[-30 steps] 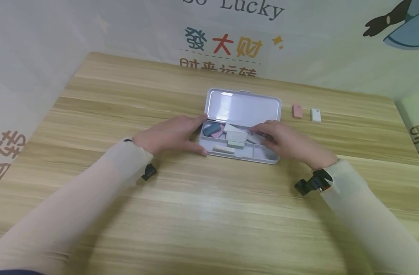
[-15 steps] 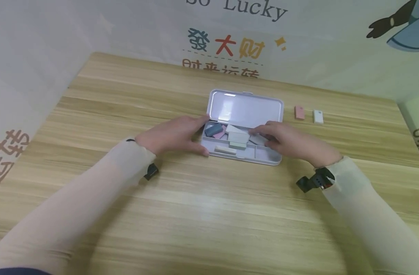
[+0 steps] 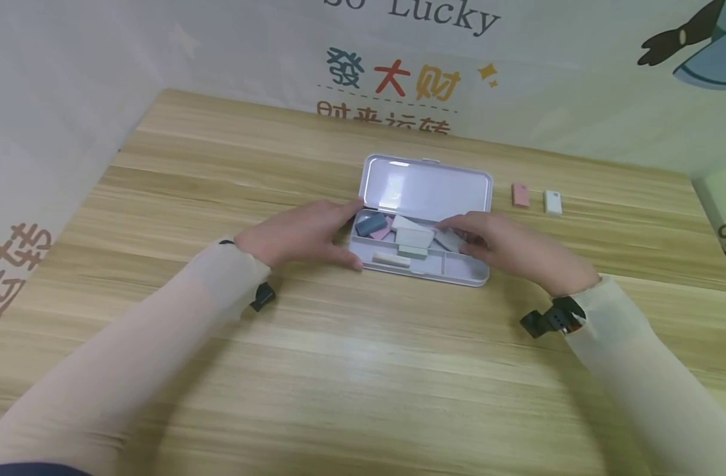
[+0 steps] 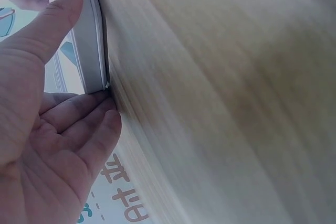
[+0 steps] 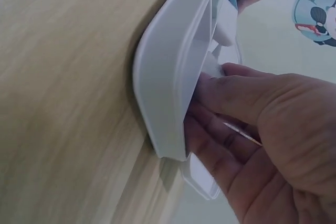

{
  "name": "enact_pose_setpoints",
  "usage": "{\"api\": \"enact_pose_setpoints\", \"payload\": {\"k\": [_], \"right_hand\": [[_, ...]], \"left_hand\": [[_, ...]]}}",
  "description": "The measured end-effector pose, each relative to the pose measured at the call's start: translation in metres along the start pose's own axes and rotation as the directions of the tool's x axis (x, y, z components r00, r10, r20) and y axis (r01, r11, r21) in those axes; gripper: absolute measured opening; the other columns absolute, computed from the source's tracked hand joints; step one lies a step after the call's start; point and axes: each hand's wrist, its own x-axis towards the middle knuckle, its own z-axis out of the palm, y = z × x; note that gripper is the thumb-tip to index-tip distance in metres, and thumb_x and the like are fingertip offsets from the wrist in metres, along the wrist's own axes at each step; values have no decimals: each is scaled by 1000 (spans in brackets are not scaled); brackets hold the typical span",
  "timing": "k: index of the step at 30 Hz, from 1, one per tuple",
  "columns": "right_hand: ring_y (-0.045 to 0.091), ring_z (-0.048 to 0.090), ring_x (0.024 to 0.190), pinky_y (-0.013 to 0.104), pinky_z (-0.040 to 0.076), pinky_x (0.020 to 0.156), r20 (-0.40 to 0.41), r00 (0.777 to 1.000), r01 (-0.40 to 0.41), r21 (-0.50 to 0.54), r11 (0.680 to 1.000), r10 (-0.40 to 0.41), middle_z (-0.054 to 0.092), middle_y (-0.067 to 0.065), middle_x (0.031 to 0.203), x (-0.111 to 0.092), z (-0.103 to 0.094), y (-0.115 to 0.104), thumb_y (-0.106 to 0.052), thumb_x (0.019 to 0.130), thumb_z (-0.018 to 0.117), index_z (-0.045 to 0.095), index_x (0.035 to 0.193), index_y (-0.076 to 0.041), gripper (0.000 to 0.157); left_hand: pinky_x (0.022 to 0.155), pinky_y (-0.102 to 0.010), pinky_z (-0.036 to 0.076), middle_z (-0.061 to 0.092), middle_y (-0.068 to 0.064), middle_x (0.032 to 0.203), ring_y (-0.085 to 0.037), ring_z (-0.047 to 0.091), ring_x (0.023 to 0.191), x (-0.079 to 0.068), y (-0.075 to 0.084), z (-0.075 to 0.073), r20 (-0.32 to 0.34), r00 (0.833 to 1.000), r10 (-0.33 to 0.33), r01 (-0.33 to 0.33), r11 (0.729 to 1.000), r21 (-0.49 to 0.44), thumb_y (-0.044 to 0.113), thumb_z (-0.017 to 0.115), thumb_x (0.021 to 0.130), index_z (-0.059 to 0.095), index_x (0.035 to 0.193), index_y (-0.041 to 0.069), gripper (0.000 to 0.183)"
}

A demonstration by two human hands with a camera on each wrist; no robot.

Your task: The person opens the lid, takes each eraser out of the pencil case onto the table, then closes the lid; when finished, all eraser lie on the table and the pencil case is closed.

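A pale lilac pencil case [image 3: 425, 277] lies with its lid [image 3: 427, 188] raised at the back. My left hand [image 3: 303, 235] holds the case's left end, thumb at the front corner and fingers toward the hinge side. My right hand [image 3: 494, 241] reaches into the right part of the back compartment. There, its thumb and fingers pinch a white eraser-like block [image 3: 448, 240], partly hidden by the fingers. Beside it lie larger white blocks [image 3: 414, 237], a dark blue block [image 3: 371, 224] and a pink block [image 3: 383, 231]. A pale green block [image 3: 412, 252] rests by the divider.
A white stick-like piece [image 3: 391, 260] lies in the front compartment. On the wooden table [image 3: 351, 370], right of the lid, a pink block [image 3: 520, 195] and a white block [image 3: 553, 202] lie apart. A printed cloth [image 3: 250, 53] hangs behind the table.
The right hand has shifted slightly to the right, and more of the white block shows beside its fingers. The left hand stays at the case's left end.
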Motion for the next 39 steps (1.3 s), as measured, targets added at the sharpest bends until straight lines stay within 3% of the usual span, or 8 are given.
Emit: {"api": "enact_pose_setpoints", "payload": {"k": [8,11,15,17,29,35,36,39], "right_hand": [[38,68,118,52,59,101,-141,990,32,103,994,-17,66,23,138,-13,-2,11,6,98,64,59,144,2,46],[32,71,104,33,62,94,-264,963,88,83,993,-64,72,22,125,-20,-2,21,8,95,68,61,140,4,46],[2,65,93,3,50,85,-399,914,110,74,991,-71,75,22,110,-27,-4,36,9,91,73,64,137,5,47],[-10,58,91,-2,45,84,-438,898,98,96,991,-46,74,24,108,-31,-6,44,11,90,73,63,137,6,48],[-25,43,86,-8,35,78,-446,859,-203,153,967,251,66,39,118,-67,-22,103,1,101,64,52,148,6,49],[-29,39,82,-7,32,74,-444,837,-289,141,947,321,64,43,120,-85,-22,128,-2,102,63,50,148,8,49],[-24,46,83,-6,32,72,-441,835,-302,136,944,330,64,44,120,-87,-22,131,-3,102,63,50,148,8,49],[-23,46,82,-6,31,70,-430,826,-342,134,930,366,63,43,121,-92,-22,139,-6,103,63,49,149,8,50]], "left_hand": [[124,-42,42,60,-8,148,-21,58,129,-1,0,-1,5,1000,2,-2,1000,-6,43,88,83,33,162,11,101],[124,-42,42,59,-8,148,-21,57,129,0,1,-3,10,1000,4,-3,1000,-9,42,88,84,33,162,10,101],[125,-42,41,58,-8,150,-21,56,131,-1,1,-4,17,1000,-7,8,1000,-12,42,87,85,32,163,10,102],[125,-42,40,58,-9,150,-21,56,132,-2,0,-4,12,1000,-9,9,1000,-13,42,88,84,32,163,9,102],[125,-42,41,57,-9,152,-22,56,133,-5,0,-3,4,1000,0,0,1000,-5,43,87,84,31,164,9,103],[126,-42,40,55,-9,154,-21,55,135,-4,1,-2,10,1000,-2,2,1000,-6,43,87,85,29,165,9,104],[126,-42,40,55,-9,153,-21,55,135,-4,1,-2,10,1000,-1,1,1000,-6,43,87,85,30,164,9,104],[126,-42,39,55,-9,154,-21,55,135,-4,1,-2,13,1000,-4,4,1000,-4,43,87,85,30,164,9,104]]}}
